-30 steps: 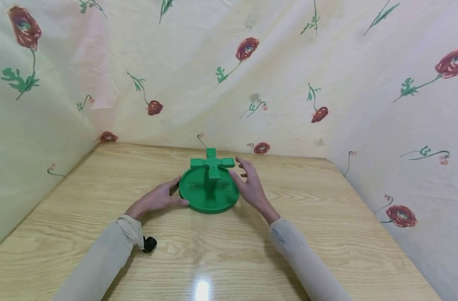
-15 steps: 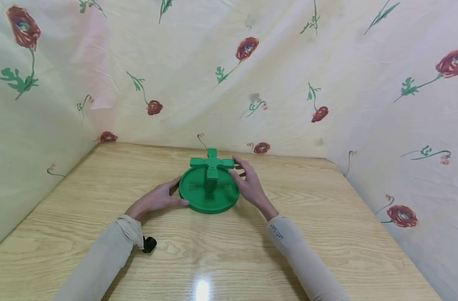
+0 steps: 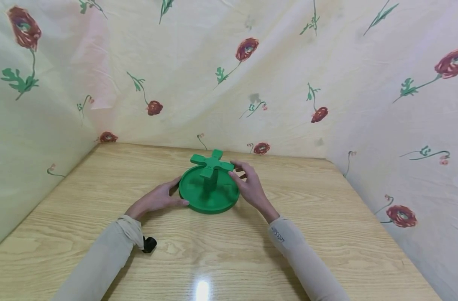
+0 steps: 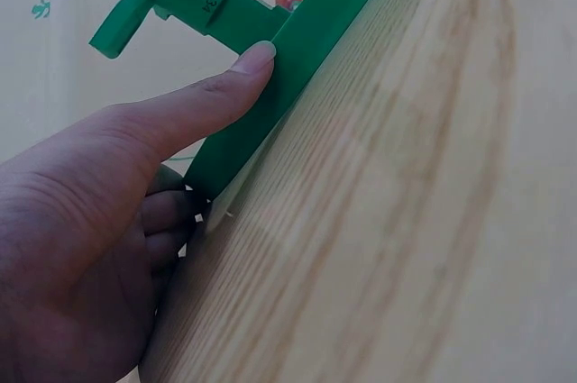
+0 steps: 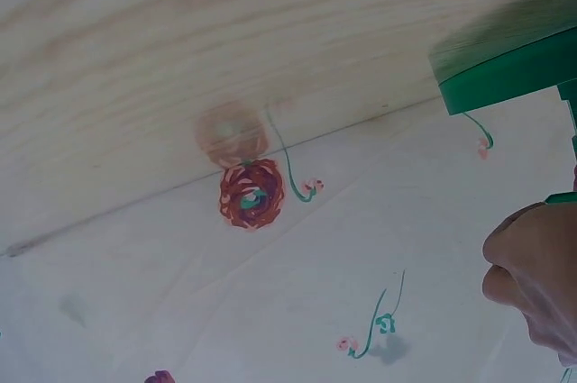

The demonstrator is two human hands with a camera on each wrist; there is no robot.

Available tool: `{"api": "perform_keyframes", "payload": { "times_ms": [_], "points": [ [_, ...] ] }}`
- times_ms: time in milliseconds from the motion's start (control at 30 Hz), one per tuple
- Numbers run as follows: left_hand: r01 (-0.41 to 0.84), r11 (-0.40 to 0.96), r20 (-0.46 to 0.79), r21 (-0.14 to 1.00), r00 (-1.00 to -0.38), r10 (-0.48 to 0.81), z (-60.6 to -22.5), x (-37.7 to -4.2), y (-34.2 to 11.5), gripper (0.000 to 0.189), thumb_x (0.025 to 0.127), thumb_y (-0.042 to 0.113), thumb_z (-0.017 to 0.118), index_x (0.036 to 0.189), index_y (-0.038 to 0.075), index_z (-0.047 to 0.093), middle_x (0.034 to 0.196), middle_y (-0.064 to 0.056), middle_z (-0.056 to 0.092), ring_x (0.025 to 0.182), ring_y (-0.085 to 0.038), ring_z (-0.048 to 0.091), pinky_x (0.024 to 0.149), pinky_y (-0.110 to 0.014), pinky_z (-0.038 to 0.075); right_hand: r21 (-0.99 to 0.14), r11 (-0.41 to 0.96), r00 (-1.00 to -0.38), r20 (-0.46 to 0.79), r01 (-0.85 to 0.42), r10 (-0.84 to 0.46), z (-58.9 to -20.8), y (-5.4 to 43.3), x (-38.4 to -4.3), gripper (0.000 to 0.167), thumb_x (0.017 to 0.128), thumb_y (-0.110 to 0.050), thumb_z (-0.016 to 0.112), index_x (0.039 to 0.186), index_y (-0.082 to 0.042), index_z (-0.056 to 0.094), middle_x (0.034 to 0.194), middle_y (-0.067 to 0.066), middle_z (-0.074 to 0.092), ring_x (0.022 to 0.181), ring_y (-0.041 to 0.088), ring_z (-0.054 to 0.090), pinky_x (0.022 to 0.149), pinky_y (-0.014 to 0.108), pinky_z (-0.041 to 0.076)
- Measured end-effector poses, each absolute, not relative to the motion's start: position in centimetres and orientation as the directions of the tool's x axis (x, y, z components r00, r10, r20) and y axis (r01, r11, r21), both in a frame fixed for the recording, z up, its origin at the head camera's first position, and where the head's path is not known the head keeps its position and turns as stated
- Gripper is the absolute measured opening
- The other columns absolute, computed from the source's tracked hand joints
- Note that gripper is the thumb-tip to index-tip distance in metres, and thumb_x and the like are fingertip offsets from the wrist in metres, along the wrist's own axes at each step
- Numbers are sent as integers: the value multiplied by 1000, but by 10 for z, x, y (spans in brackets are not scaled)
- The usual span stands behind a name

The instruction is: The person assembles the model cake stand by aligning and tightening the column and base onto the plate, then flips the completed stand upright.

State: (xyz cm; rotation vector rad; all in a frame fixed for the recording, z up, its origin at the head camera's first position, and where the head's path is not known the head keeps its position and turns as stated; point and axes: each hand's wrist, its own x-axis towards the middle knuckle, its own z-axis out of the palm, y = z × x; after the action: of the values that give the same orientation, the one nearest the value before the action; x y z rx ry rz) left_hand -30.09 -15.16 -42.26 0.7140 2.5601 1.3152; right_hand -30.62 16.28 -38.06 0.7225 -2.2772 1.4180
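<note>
A green round base (image 3: 196, 200) with a raised rim stands on the table, and a post rises from its middle. On top of the post sits a green four-armed cross-shaped handle (image 3: 212, 163). My left hand (image 3: 158, 197) grips the base's left edge. The left wrist view shows its thumb (image 4: 230, 81) lying on the rim, the fingers low at the outer side. At the right, my right hand (image 3: 250, 186) pinches the end of one handle arm between thumb and fingers. The right wrist view shows only curled fingers of that hand (image 5: 545, 266); their contact is cut off.
The wooden table (image 3: 198, 255) reaches back to a cream flowered cloth (image 3: 176, 75) that hangs behind and along both sides. A small black object (image 3: 149, 244) is by the left sleeve cuff.
The cross-shaped handle has turned slightly clockwise as seen from above. My right fingertips have shifted a little toward me with its right arm. The left hand and base have stayed still.
</note>
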Motion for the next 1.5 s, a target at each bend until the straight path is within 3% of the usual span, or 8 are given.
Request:
{"api": "perform_keyframes", "payload": {
  "times_ms": [167, 433, 867, 1033, 1167, 1333, 1500],
  "points": [
    [331, 501, 55, 799, -871, 488, -423, -301, -151, 108, 91, 43, 81, 165, 0, 16, 167, -24, 21, 154, -40, 18, 120, -58, 24, -721, 361, -805, 555, -592, -212, -379, 160, -300, 35, 100, 5, 64, 133, 16, 58, 118, 32, 61, 115, 51, 51, 92, 66, 45],
    [324, 496, 52, 805, -872, 486, -423, -302, -152, 109, 90, 42, 82, 165, 2, 15, 167, -21, 22, 154, -37, 18, 120, -56, 24, -723, 352, -802, 565, -594, -194, -385, 163, -299, 35, 98, -6, 72, 131, 3, 67, 117, 18, 67, 112, 36, 56, 91, 55, 47],
    [327, 487, 59, 810, -871, 488, -421, -300, -152, 108, 90, 42, 82, 165, 2, 16, 167, -21, 22, 154, -38, 18, 120, -57, 24, -733, 324, -800, 566, -598, -199, -384, 157, -290, 32, 96, -8, 76, 126, 2, 70, 113, 16, 70, 109, 41, 57, 87, 52, 48],
    [333, 480, 65, 812, -868, 493, -421, -300, -152, 108, 90, 41, 82, 165, 1, 16, 167, -21, 22, 154, -38, 18, 120, -57, 24, -728, 319, -794, 570, -607, -210, -386, 153, -287, 30, 96, -6, 76, 124, 2, 71, 112, 14, 70, 108, 40, 58, 84, 45, 49],
    [335, 473, 70, 815, -866, 494, -421, -301, -152, 108, 90, 40, 83, 164, 0, 16, 167, -22, 23, 154, -38, 19, 120, -57, 24, -730, 310, -793, 567, -610, -226, -386, 149, -283, 29, 96, -6, 75, 123, 3, 71, 113, 15, 70, 109, 34, 59, 83, 47, 51],
    [334, 482, 66, 810, -869, 491, -423, -301, -153, 108, 90, 41, 82, 165, 0, 16, 167, -22, 23, 154, -38, 19, 120, -56, 25, -729, 324, -798, 562, -603, -219, -386, 146, -279, 25, 100, -1, 68, 123, 6, 70, 114, 19, 70, 104, 32, 60, 83, 42, 50],
    [337, 498, 62, 799, -870, 489, -423, -301, -153, 107, 91, 42, 81, 164, -1, 15, 167, -22, 22, 154, -38, 19, 120, -57, 25, -669, 343, -739, 661, -659, -130, -373, 143, -271, 17, 99, 8, 63, 114, 13, 69, 103, 24, 69, 93, 35, 59, 76, 39, 49]
  ]
}}
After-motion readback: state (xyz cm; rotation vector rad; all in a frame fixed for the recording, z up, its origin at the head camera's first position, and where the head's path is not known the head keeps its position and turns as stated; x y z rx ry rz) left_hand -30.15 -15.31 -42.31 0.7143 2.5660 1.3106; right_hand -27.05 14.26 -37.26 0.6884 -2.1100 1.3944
